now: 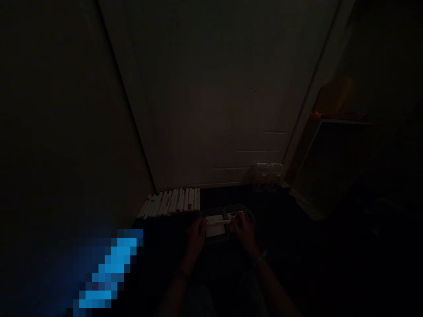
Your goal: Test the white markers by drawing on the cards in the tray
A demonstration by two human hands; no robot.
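In dim light, my left hand (198, 228) and my right hand (242, 223) pinch opposite ends of a thin white marker (217, 222), held level between them. Its finer details are lost in the dark. Under the marker lies an opened clear plastic case (216, 240) with two halves. White paper-like inserts (214, 230) show in both halves, the right one partly covered by my right hand. Left of the case, several white markers (172, 202) lie side by side in a row.
Two clear plastic packs (268, 177) stand against the pale panel (198, 110) at the back right. A shelf or cabinet (345, 121) with an orange object rises at the right. A pixelated bright blue patch (110, 268) glows at lower left.
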